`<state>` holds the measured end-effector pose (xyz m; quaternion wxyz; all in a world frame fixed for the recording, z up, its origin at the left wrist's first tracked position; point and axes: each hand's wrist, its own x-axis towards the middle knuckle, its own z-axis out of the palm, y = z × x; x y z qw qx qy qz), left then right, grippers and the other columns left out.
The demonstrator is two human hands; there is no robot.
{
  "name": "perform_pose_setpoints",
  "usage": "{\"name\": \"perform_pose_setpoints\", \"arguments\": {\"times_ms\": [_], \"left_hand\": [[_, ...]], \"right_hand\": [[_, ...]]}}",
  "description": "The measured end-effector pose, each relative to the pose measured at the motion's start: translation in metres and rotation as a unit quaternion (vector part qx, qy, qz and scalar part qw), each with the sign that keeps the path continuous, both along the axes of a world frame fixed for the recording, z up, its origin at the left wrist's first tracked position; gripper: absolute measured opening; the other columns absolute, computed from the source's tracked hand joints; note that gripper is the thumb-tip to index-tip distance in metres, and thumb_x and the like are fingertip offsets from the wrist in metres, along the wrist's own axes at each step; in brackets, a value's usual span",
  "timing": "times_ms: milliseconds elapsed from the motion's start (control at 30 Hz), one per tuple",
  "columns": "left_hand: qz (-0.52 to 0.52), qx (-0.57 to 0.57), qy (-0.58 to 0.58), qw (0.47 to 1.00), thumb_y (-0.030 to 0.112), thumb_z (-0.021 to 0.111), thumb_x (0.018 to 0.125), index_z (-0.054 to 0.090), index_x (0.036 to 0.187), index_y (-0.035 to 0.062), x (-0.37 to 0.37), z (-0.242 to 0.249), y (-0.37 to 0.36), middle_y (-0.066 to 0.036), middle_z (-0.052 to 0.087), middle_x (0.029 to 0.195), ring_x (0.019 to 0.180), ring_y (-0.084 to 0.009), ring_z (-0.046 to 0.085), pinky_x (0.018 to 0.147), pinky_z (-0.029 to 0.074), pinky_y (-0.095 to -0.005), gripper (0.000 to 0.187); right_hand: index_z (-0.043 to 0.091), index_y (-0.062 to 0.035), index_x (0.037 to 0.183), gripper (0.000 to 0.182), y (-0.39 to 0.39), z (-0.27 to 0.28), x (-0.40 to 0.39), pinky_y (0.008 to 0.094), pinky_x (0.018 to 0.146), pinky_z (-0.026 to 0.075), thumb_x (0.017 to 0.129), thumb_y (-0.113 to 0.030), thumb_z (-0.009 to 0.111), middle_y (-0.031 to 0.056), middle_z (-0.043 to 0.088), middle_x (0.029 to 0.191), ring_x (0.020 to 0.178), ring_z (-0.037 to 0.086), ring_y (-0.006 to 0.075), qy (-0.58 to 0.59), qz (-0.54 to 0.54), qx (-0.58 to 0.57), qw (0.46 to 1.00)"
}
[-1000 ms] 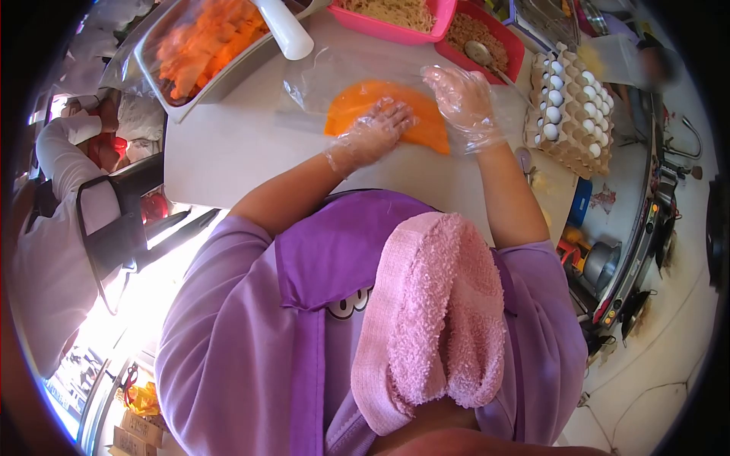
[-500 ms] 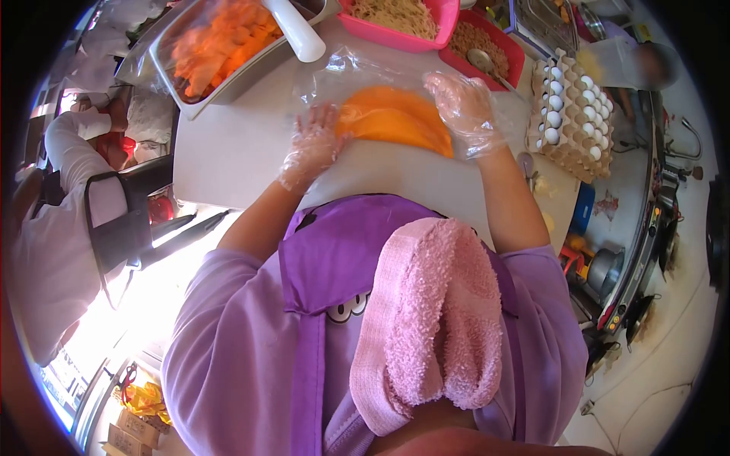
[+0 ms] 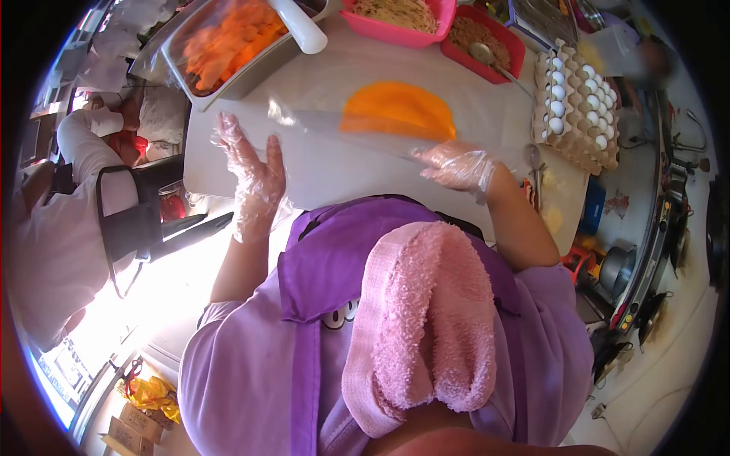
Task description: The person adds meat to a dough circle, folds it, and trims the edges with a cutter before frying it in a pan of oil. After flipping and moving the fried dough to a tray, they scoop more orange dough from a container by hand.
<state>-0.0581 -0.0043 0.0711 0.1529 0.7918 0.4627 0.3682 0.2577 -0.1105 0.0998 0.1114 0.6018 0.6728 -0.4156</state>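
Observation:
A flat orange round of dough, its front edge nearly straight, lies on the pale tabletop. A clear plastic sheet is lifted and stretched sideways along its front edge, blurred by motion. My right hand, in a clear plastic glove, pinches the sheet's right end just in front of the dough. My left hand, gloved the same way, is raised with fingers spread left of the dough, near the table's front left edge. It holds nothing that I can see.
A metal tray of orange shreds with a white-handled tool stands back left. Behind the dough are pink tubs of filling, one with a spoon. Egg cartons sit at right. A person's white sleeve shows at left.
The plastic sheet has come off the dough's top and swung forward and flat. My left hand has moved left, away from the dough; my right hand has come down toward me, gripping the sheet.

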Motion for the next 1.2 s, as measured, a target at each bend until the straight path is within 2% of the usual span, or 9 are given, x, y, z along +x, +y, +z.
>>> {"name": "perform_pose_setpoints", "arguments": {"times_ms": [100,167,233,300,433,533,733,833,1200], "left_hand": [[-0.045,0.052,-0.030,0.997,0.015,0.055,0.090,0.031,0.139,0.0014,0.023,0.072,-0.009,-0.028,0.029,0.143,0.136,-0.0422,0.023,0.110,0.012,-0.0523,0.057],[-0.138,-0.033,0.119,0.983,0.017,0.056,0.089,0.040,0.136,0.0073,0.036,0.098,-0.013,-0.020,0.037,0.141,0.136,-0.0397,0.025,0.110,0.018,-0.0507,0.051],[-0.143,-0.051,0.164,0.975,0.023,0.057,0.089,0.042,0.136,0.0113,0.049,0.076,-0.022,-0.015,0.042,0.139,0.136,-0.0380,0.026,0.110,0.021,-0.0502,0.051],[-0.234,-0.218,0.303,0.898,0.028,0.055,0.090,0.038,0.138,0.0083,0.066,0.046,-0.022,-0.018,0.031,0.145,0.137,-0.0353,0.025,0.112,0.019,-0.0460,0.055],[-0.331,-0.167,0.391,0.842,0.029,0.055,0.089,0.037,0.139,0.0076,0.062,-0.044,-0.034,-0.019,0.031,0.145,0.135,-0.0380,0.025,0.110,0.022,-0.0504,0.058],[-0.335,-0.178,0.421,0.824,0.033,0.054,0.089,0.037,0.138,0.0052,0.051,-0.053,-0.048,-0.020,0.031,0.145,0.132,-0.0429,0.028,0.110,0.024,-0.0479,0.059],[-0.268,-0.371,0.330,0.826,0.038,0.062,0.084,0.032,0.141,0.0098,0.085,-0.031,-0.011,-0.015,0.031,0.146,0.135,-0.0380,0.025,0.111,0.022,-0.0461,0.071],[-0.307,-0.197,0.328,0.872,0.043,0.066,0.079,0.025,0.144,0.0112,0.119,-0.040,0.018,-0.016,0.029,0.147,0.137,-0.0361,0.022,0.112,0.019,-0.0457,0.083],[-0.377,-0.125,0.290,0.871,0.043,0.080,0.060,0.027,0.143,0.0111,0.158,-0.104,0.046,-0.018,0.024,0.147,0.139,-0.0328,0.016,0.114,0.013,-0.0420,0.104]], "right_hand": [[0.046,-0.0082,0.130,0.047,-0.015,-0.003,-0.015,0.0409,0.085,0.047,0.086,-0.024,0.049,0.0200,0.059,0.105,0.097,0.059,0.0337,0.049,-0.078,-0.103,0.990],[0.045,-0.0078,0.131,0.053,-0.022,-0.022,-0.017,0.0420,0.081,0.045,0.079,-0.015,0.051,0.0195,0.059,0.099,0.096,0.058,0.0316,0.109,0.046,-0.116,0.986],[0.044,-0.0086,0.134,0.063,-0.034,-0.067,-0.013,0.0404,0.075,0.046,0.071,-0.010,0.051,0.0156,0.060,0.095,0.094,0.059,0.0276,0.149,0.074,-0.062,0.984],[0.045,-0.0101,0.134,0.057,-0.038,-0.083,-0.013,0.0374,0.074,0.047,0.079,-0.020,0.056,0.0109,0.060,0.094,0.095,0.058,0.0220,0.256,-0.117,-0.367,0.887],[0.049,-0.0117,0.133,0.057,-0.060,-0.126,-0.005,0.0324,0.070,0.048,0.083,-0.038,0.061,0.0067,0.060,0.094,0.086,0.058,0.0161,0.293,-0.109,-0.240,0.919],[0.054,-0.0115,0.127,0.059,-0.063,-0.108,0.003,0.0291,0.070,0.049,0.083,-0.049,0.063,0.0048,0.060,0.096,0.079,0.058,0.0133,0.310,-0.270,-0.388,0.825],[0.054,-0.0070,0.123,0.043,-0.016,-0.114,0.033,0.0328,0.093,0.045,0.090,-0.035,0.057,0.0112,0.059,0.118,0.103,0.059,0.0235,0.262,-0.338,0.178,0.886],[0.044,-0.0061,0.133,0.056,0.013,-0.135,0.027,0.0353,0.104,0.034,0.087,-0.036,0.059,0.0123,0.046,0.136,0.124,0.045,0.0256,0.140,-0.243,0.411,0.868],[0.029,-0.0040,0.142,0.074,0.030,-0.151,0.008,0.0371,0.112,0.022,0.088,-0.049,0.052,0.0143,0.030,0.146,0.135,0.028,0.0295,0.044,-0.198,0.325,0.924]]}}
